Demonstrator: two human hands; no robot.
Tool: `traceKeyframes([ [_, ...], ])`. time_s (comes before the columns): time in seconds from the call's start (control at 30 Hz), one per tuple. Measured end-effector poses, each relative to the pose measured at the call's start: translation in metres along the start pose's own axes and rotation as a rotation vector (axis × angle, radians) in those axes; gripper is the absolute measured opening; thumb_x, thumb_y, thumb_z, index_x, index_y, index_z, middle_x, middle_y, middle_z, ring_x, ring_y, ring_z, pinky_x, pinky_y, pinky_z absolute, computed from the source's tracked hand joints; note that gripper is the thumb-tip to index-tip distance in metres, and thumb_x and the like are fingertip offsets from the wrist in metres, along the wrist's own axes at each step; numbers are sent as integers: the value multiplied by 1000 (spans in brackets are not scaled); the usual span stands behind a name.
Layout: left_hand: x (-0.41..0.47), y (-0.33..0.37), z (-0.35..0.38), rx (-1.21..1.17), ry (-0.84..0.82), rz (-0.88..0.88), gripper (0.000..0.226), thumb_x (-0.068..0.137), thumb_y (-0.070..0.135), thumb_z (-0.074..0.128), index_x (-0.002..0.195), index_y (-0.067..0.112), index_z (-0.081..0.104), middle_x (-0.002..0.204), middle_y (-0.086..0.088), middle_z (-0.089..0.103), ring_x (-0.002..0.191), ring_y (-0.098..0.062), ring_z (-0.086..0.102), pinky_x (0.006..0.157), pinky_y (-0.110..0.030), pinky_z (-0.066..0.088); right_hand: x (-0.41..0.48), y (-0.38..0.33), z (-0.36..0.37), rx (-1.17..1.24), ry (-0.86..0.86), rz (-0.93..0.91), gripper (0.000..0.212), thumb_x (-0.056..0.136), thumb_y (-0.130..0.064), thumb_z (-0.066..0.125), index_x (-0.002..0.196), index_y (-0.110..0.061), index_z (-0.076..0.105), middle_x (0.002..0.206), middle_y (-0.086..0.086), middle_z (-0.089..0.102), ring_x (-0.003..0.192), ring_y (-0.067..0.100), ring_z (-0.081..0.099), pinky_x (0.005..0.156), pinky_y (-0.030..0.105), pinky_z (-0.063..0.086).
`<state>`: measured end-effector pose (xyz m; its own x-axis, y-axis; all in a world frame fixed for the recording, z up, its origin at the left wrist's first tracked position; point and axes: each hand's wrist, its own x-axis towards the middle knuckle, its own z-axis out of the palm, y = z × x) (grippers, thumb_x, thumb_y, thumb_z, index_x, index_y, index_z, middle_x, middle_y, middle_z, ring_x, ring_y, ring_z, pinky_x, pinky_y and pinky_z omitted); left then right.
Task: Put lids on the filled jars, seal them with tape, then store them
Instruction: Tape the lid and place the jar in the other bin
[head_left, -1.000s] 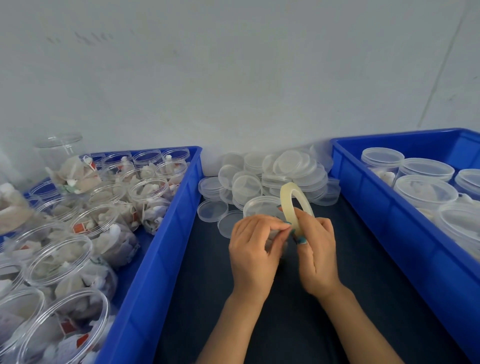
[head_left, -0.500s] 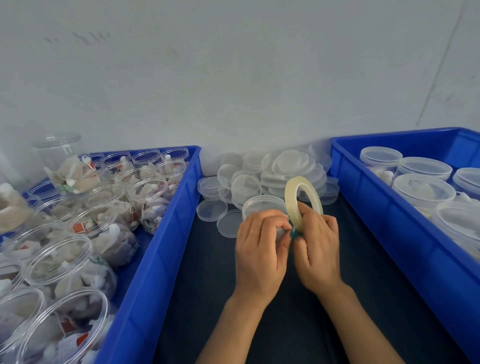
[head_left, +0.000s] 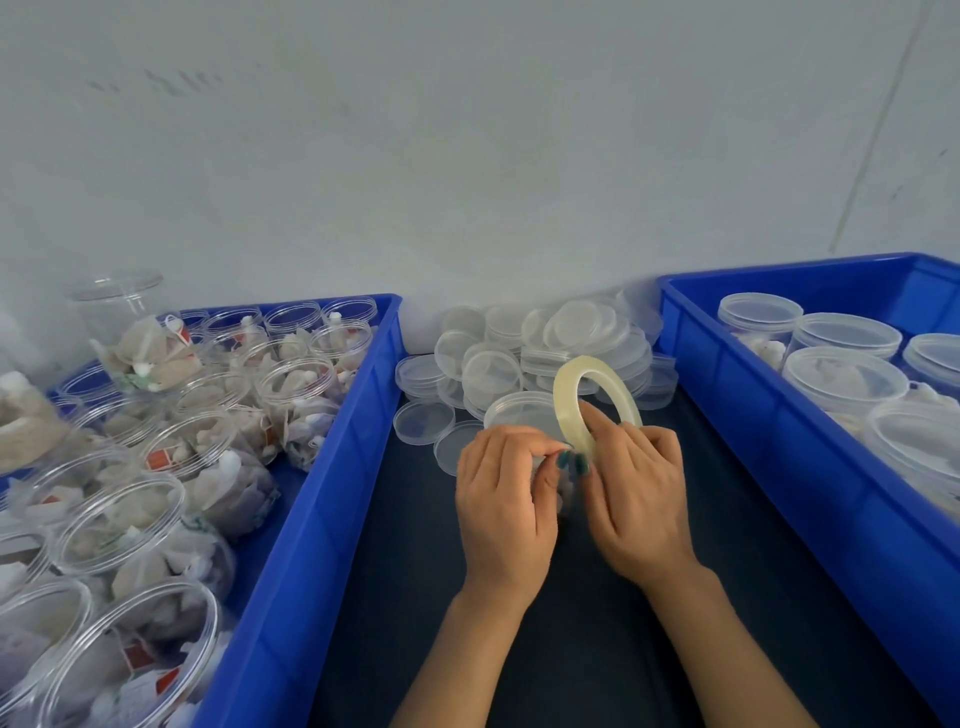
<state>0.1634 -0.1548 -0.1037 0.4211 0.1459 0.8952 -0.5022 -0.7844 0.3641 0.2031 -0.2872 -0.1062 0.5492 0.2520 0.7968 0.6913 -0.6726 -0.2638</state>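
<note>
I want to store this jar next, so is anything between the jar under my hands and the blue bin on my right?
Nothing visible lies on the dark mat between the jar and the right blue bin. Only the bin's own near wall stands there, to be lifted over.

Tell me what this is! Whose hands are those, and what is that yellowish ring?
There is no machine here. A person wears a camera on their head, so you see what they see when they look down at their own hands. The ring is a roll of tape. The right hand holds it, and the left hand seems to pinch its loose end, close by a lidded jar that the hands mostly hide. Behind them a pile of clear lids lies on a dark table. The left bin holds open jars full of packets. The right bin holds jars with lids on.
</note>
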Motion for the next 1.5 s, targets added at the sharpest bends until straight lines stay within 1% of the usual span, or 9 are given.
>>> traceKeyframes([
  [0.23, -5, 22, 7, -110, 119, -235, 16, 100, 22, 52, 93, 10, 61, 97, 14, 53, 92, -11, 54, 80, -29, 48, -2, 19, -5, -226, 164, 21, 51, 102, -58, 37, 115, -15, 62, 81, -4, 62, 75, 15, 57, 84, 34, 28],
  [0.4, -10, 35, 7, -168, 143, -464, 7, 101, 14, 54, 97, 10, 58, 96, 5, 54, 92, -17, 53, 80, -27, 46, -7, 37, -10, -231, 226, 58, 52, 102, -55, 36, 87, -16, 66, 80, -3, 65, 77, 21, 60, 85, 35, 25],
  [0.53, -20, 41, -6, -285, 166, -612, 12, 103, 29, 50, 93, 25, 54, 94, 4, 55, 90, -16, 54, 77, -15, 43, -9, 44, -8, -289, 265, 101, 55, 100, -61, 39, 76, -17, 62, 74, -4, 58, 75, 20, 54, 84, 35, 23],
  [0.67, -25, 28, -13, -377, 223, -862, 8, 100, 28, 52, 93, 26, 55, 93, -5, 57, 83, -19, 53, 75, -27, 42, -7, 39, -2, -301, 267, 82, 55, 97, -64, 46, 70, -18, 57, 71, -5, 55, 72, 20, 52, 83, 34, 22],
  [0.73, -26, 24, -13, -391, 234, -926, 10, 103, 21, 51, 95, 25, 56, 97, -5, 59, 87, -14, 55, 77, -23, 42, -6, 36, 0, -303, 276, 81, 55, 97, -65, 45, 70, -18, 56, 71, -5, 55, 73, 20, 52, 82, 34, 22],
  [0.97, -22, 16, -9, -365, 217, -948, 11, 103, 21, 52, 94, 26, 56, 98, 1, 59, 87, -3, 57, 74, -14, 44, -6, 33, 1, -300, 262, 114, 57, 97, -66, 41, 72, -18, 58, 73, -4, 57, 75, 20, 54, 81, 40, 29],
  [1.2, -12, 4, -6, -297, 133, -902, 10, 101, 28, 54, 93, 34, 55, 103, 6, 61, 98, -9, 60, 80, -21, 46, -4, 28, 4, -256, 222, 169, 59, 97, -68, 35, 80, -19, 63, 81, -6, 56, 84, 18, 51, 83, 34, 19],
  [1.4, -10, -3, -1, -331, -20, -840, 18, 106, 26, 44, 123, 31, 47, 123, 20, 57, 104, 19, 55, 78, -3, 43, -4, 24, 5, -197, 197, 193, 56, 95, -66, 40, 84, -18, 67, 82, -6, 55, 87, 18, 51, 84, 35, 18],
  [1.5, -9, -11, 0, -325, -73, -877, 22, 108, 26, 39, 123, 33, 54, 117, 15, 63, 103, 8, 59, 78, -8, 46, -3, 22, 6, -176, 186, 210, 50, 92, -62, 46, 85, -17, 68, 84, -6, 55, 89, 17, 50, 83, 34, 18],
])
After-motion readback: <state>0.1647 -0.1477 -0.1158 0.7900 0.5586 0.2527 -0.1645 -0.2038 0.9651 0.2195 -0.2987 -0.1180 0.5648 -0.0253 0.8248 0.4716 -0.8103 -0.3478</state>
